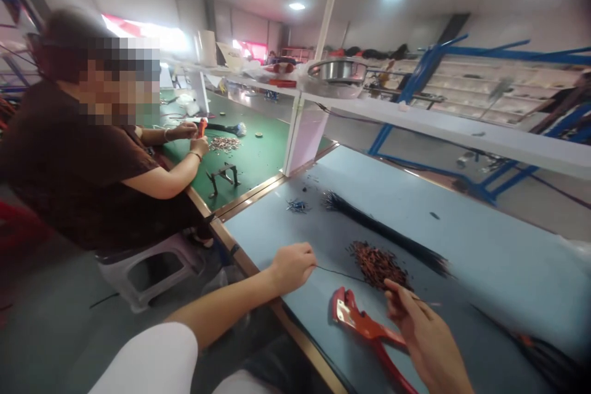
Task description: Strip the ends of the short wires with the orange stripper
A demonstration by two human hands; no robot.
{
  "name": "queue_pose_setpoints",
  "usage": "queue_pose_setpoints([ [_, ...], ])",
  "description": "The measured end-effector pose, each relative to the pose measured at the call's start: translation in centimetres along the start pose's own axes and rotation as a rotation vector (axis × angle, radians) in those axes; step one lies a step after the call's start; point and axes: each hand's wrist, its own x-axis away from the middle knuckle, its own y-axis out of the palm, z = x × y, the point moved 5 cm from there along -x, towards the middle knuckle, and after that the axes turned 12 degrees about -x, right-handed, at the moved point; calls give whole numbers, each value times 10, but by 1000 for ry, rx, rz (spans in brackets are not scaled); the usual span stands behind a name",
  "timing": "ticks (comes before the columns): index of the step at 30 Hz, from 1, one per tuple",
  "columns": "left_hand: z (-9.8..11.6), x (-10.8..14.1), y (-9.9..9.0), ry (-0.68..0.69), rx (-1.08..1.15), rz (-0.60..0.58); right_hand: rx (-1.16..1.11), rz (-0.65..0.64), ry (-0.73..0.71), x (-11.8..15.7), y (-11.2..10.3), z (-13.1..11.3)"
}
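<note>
Left hand (pixel 292 268) clenched on a thin black wire (pixel 340 274), right hand (pixel 418 335) pinching a short pale strand (pixel 429 303), right above the red-handled crimping pliers (pixel 364 327), next to a heap of copper terminals (pixel 378 265) on the blue bench (pixel 484 258)!
</note>
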Motion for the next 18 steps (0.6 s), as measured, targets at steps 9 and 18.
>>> queue_pose_setpoints([
  [9, -11, -2, 21, 185, -137, -154, 99, -39, 6, 5, 17, 6],
  [18, -10, 6, 10, 250, -66, -198, 153, -48, -46, 5, 10, 4],
])
